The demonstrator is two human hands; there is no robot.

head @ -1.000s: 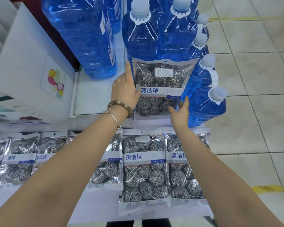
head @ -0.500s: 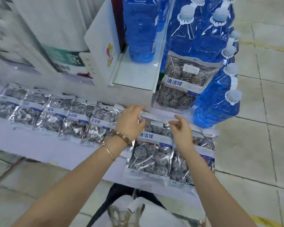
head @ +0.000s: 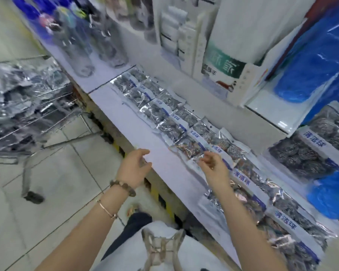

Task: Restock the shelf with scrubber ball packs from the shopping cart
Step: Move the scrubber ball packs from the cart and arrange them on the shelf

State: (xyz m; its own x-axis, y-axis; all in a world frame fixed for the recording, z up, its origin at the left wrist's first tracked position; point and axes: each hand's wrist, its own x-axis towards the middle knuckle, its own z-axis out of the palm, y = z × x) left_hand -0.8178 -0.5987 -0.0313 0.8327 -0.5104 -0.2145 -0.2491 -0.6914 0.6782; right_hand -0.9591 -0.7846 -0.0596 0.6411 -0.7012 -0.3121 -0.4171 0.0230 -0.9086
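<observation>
Several silver scrubber ball packs [head: 164,112] lie in a row along the white shelf [head: 129,118], running from upper middle to lower right. One more pack [head: 309,151] leans against the blue bottles at the right. The wire shopping cart [head: 27,106] at the left holds more shiny packs. My left hand [head: 134,167] hovers over the shelf's front edge, fingers loosely curled, holding nothing. My right hand [head: 213,165] hangs just above the row of packs, fingers relaxed and empty. The view is blurred by motion.
Large blue liquid bottles [head: 309,61] stand at the right on a raised white ledge. White boxed goods [head: 223,71] and clear bottles [head: 82,45] stand at the back of the shelf. Tiled floor lies below the shelf edge, with my legs at the bottom.
My view has swung left, bringing the cart into sight. Both hands have lifted off the packs they were touching and pulled back toward the shelf's front.
</observation>
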